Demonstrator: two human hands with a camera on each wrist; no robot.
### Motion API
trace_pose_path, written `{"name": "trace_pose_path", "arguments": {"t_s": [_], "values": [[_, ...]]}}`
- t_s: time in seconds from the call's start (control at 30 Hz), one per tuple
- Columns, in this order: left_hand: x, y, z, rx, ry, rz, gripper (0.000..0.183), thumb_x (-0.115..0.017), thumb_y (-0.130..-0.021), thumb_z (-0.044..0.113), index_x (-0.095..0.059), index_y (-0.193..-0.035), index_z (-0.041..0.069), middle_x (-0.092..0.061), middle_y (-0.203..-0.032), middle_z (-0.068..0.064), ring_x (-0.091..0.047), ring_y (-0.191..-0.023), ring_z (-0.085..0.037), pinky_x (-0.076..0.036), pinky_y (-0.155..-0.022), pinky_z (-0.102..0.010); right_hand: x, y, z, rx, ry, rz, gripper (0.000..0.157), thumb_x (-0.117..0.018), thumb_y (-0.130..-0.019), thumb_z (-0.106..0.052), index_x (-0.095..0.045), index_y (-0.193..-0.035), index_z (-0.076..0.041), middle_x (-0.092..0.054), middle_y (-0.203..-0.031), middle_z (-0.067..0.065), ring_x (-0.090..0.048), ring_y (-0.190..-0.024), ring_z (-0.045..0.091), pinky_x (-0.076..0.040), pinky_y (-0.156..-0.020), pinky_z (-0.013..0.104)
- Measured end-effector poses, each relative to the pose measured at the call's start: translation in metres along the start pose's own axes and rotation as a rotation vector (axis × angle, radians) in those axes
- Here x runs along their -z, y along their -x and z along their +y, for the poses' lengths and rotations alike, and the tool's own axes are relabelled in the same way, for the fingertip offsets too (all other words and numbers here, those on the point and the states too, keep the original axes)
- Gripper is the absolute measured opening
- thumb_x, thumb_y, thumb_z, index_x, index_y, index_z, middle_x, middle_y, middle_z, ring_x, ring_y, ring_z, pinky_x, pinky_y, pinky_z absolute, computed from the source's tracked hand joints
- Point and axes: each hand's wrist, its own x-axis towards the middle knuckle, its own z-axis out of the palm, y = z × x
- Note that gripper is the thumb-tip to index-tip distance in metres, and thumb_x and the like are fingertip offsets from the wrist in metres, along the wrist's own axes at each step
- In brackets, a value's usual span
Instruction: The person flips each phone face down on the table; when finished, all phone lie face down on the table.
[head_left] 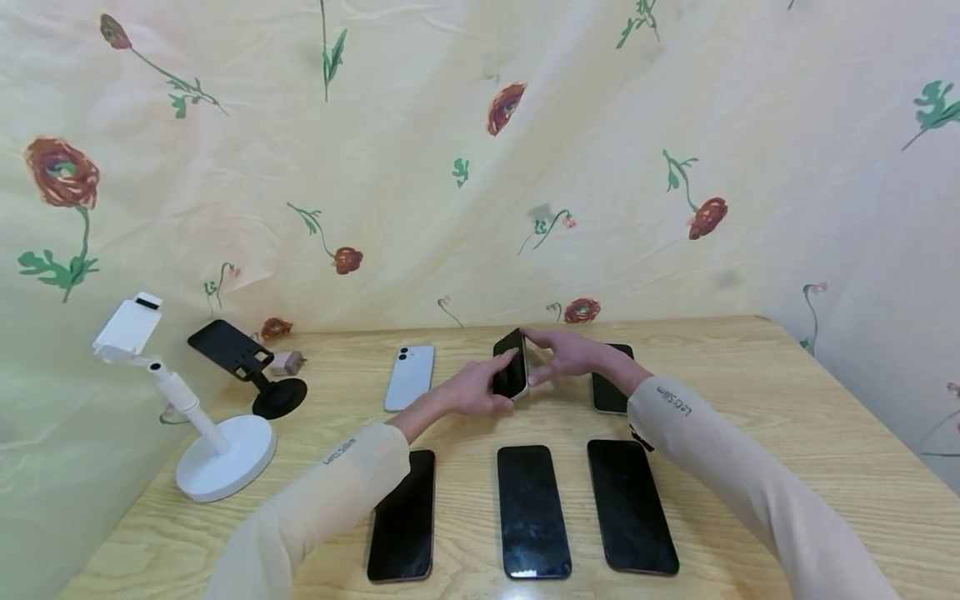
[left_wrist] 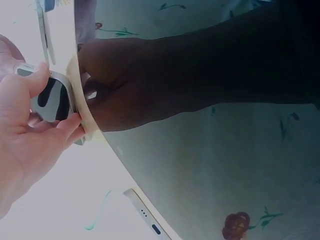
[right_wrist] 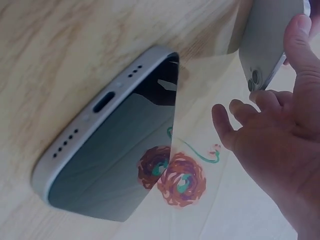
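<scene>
In the head view, a smartphone [head_left: 508,382] is tilted up on one edge at the back middle of the table, its dark screen turned left. My left hand [head_left: 472,390] holds it from the left, a finger lying across the screen. From the other side, my right hand [head_left: 564,354] grips its edge, with fingers at the top corner and thumb lower down. The right wrist view shows the silver back [right_wrist: 272,37] with camera lenses, beside my right thumb and fingertips. In the left wrist view, left fingers [left_wrist: 70,125] pinch the phone's rim.
A pale blue phone [head_left: 411,379] lies face down to the left. Another dark phone [head_left: 609,393] is partly under my right forearm. Three phones, including the middle one [head_left: 533,510], line the front. White [head_left: 225,458] and black [head_left: 279,398] phone stands and a pink charger [head_left: 287,363] stand left.
</scene>
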Motion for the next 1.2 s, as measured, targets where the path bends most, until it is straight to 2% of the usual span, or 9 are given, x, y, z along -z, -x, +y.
{"name": "trace_pose_path", "arguments": {"t_s": [0.1,0.2,0.27,0.33,0.4,0.5,0.73,0.93,1.2], "values": [[0.001,0.001,-0.001,0.001,0.015,0.008,0.088,-0.076,-0.091,0.017,-0.022,-0.159,0.003,-0.055,-0.079,-0.008,-0.048,-0.068,-0.014,-0.04,-0.069,-0.028,0.0,-0.001,-0.002,0.023,-0.009,0.013,0.101,-0.079,-0.088,-0.034,-0.015,-0.158,0.004,-0.02,-0.159,0.027,-0.024,-0.144,0.041,-0.028,-0.111,0.053],[0.003,0.003,-0.003,-0.003,0.036,0.017,0.089,-0.077,-0.091,0.017,-0.021,-0.159,0.003,-0.059,-0.084,-0.01,-0.051,-0.072,-0.015,-0.041,-0.07,-0.027,0.0,-0.002,-0.004,0.052,-0.019,0.033,0.101,-0.079,-0.088,-0.033,-0.016,-0.157,0.005,-0.02,-0.159,0.027,-0.024,-0.144,0.041,-0.028,-0.112,0.053],[0.003,0.004,-0.004,-0.002,0.057,0.019,0.09,-0.077,-0.091,0.016,-0.02,-0.159,0.003,-0.062,-0.093,-0.015,-0.055,-0.078,-0.019,-0.043,-0.073,-0.029,0.0,-0.003,-0.007,0.064,-0.025,0.041,0.101,-0.079,-0.088,-0.033,-0.016,-0.157,0.005,-0.02,-0.159,0.027,-0.024,-0.144,0.04,-0.027,-0.112,0.053],[0.004,0.005,-0.004,0.003,0.081,0.026,0.09,-0.077,-0.09,0.015,-0.02,-0.159,0.004,-0.063,-0.11,-0.021,-0.06,-0.09,-0.023,-0.046,-0.079,-0.03,0.0,-0.004,-0.008,0.067,-0.023,0.047,0.1,-0.078,-0.088,-0.035,-0.017,-0.157,0.005,-0.021,-0.158,0.026,-0.025,-0.144,0.04,-0.028,-0.111,0.053],[0.004,0.006,-0.005,0.009,0.105,0.027,0.091,-0.077,-0.09,0.014,-0.019,-0.16,0.004,-0.06,-0.122,-0.025,-0.063,-0.102,-0.028,-0.048,-0.087,-0.034,-0.001,-0.005,-0.01,0.066,-0.011,0.053,0.1,-0.078,-0.089,-0.036,-0.017,-0.157,0.004,-0.023,-0.158,0.026,-0.027,-0.143,0.04,-0.029,-0.111,0.053],[0.003,0.007,-0.008,0.013,0.147,0.04,0.093,-0.078,-0.089,0.011,-0.018,-0.16,0.005,-0.052,-0.137,-0.028,-0.06,-0.118,-0.032,-0.046,-0.098,-0.038,-0.002,-0.007,-0.013,0.065,0.008,0.062,0.1,-0.078,-0.088,-0.037,-0.018,-0.157,0.003,-0.025,-0.157,0.025,-0.03,-0.142,0.04,-0.03,-0.11,0.053],[0.006,0.011,-0.009,0.019,0.243,0.034,0.098,-0.077,-0.089,0.006,-0.011,-0.161,0.006,-0.034,-0.154,-0.025,-0.053,-0.126,-0.036,-0.044,-0.102,-0.038,-0.004,-0.012,-0.019,0.06,-0.012,0.062,0.102,-0.077,-0.088,-0.041,-0.016,-0.159,-0.001,-0.025,-0.158,0.023,-0.033,-0.14,0.04,-0.032,-0.11,0.052],[0.009,0.016,-0.011,0.026,0.324,0.034,0.104,-0.078,-0.087,0.003,-0.004,-0.161,0.005,-0.029,-0.157,-0.023,-0.051,-0.128,-0.038,-0.044,-0.102,-0.039,-0.007,-0.017,-0.025,0.079,-0.053,0.049,0.101,-0.075,-0.09,-0.04,-0.013,-0.159,0.001,-0.023,-0.159,0.023,-0.033,-0.14,0.042,-0.032,-0.11,0.051],[0.01,0.019,-0.014,0.055,0.348,0.047,0.108,-0.079,-0.086,0.006,-0.001,-0.16,0.004,-0.032,-0.155,-0.024,-0.055,-0.124,-0.038,-0.045,-0.1,-0.039,-0.014,-0.024,-0.031,0.074,-0.083,0.054,0.1,-0.076,-0.091,-0.037,-0.013,-0.159,0.001,-0.021,-0.16,0.022,-0.034,-0.14,0.041,-0.033,-0.11,0.049]]}}
